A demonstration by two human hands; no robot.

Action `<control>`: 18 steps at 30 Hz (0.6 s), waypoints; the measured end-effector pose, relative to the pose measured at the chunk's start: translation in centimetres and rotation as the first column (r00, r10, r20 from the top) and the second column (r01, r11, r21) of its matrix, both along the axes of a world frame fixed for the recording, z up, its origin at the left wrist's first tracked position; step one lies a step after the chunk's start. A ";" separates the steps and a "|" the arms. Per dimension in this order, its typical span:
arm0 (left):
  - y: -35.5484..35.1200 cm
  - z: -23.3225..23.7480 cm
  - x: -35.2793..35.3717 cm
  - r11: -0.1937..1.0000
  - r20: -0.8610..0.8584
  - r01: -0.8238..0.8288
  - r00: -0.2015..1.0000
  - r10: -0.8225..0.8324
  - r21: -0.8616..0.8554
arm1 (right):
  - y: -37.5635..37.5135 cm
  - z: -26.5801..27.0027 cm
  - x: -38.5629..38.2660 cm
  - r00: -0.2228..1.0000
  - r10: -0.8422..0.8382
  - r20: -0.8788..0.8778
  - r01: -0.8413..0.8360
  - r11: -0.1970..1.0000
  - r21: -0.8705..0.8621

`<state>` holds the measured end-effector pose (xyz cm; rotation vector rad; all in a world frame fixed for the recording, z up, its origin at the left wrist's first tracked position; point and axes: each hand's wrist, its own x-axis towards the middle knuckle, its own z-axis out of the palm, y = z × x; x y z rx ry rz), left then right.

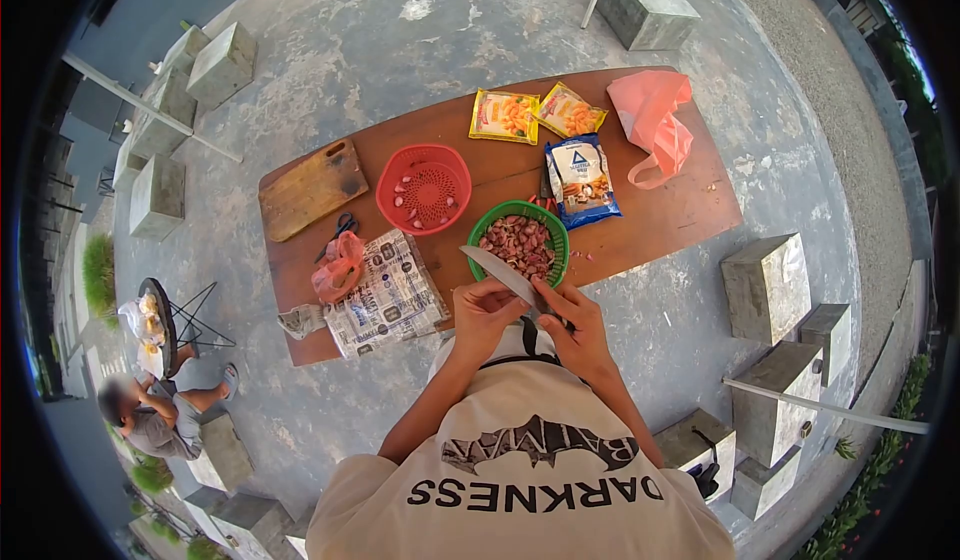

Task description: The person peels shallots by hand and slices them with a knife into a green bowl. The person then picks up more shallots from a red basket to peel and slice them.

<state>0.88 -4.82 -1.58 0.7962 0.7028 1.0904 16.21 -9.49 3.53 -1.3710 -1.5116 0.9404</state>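
A knife (505, 272) with a broad metal blade is in my right hand (580, 328), its tip pointing up and to the left. Close to the blade, my left hand (482, 312) has its fingers pinched together; what they hold is too small and hidden to make out. Both hands are just above the table's near edge. Right beyond them stands a green plastic basket (564, 235) filled with small reddish pieces that look like shallots (517, 245). The knife blade overlaps the basket's near rim in view.
On the wooden table (650, 245) are a red basket (453, 168) with a few bulbs, a cutting board (312, 192), scissors (345, 224), newspaper (388, 290), a red plastic bag (338, 268), yellow packets (503, 116), a blue-white packet (583, 182) and a pink bag (655, 110). A person (165, 420) sits left.
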 end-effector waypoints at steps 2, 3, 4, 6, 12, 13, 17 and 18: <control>0.1 -0.2 0.1 1.000 0.029 -0.010 1.000 0.009 0.024 | 0.0 -0.5 0.0 1.000 -0.015 0.019 0.014 1.000 0.011; 0.1 -0.6 0.1 1.000 0.029 -0.010 1.000 0.009 0.025 | 0.0 -1.0 0.0 1.000 -0.014 0.019 0.014 1.000 0.012; 0.2 -1.0 0.2 1.000 0.055 -0.012 0.998 0.011 0.015 | -0.1 -1.7 0.1 0.999 -0.016 -0.047 0.016 1.000 0.006; 0.3 -0.7 0.3 1.000 0.082 -0.016 0.997 0.015 0.005 | -0.3 -2.1 0.1 0.993 -0.014 -0.113 0.015 1.000 0.001; 0.8 0.9 0.4 0.997 0.095 -0.067 0.993 0.071 -0.048 | -1.0 -2.5 0.4 0.708 -0.090 -0.701 -0.123 0.961 -0.248; 0.9 0.7 0.3 0.997 0.068 -0.068 0.995 0.069 -0.018 | -0.9 -2.5 0.4 0.779 -0.042 -0.625 -0.108 0.974 -0.200; 0.8 0.6 0.0 0.998 0.053 -0.059 0.997 0.060 -0.010 | -0.6 -0.9 0.4 0.954 -0.009 -0.301 -0.049 0.982 -0.185; 0.8 0.5 0.0 0.998 0.053 -0.058 0.997 0.058 -0.010 | -0.4 -0.5 0.4 0.954 -0.010 -0.301 -0.048 0.982 -0.185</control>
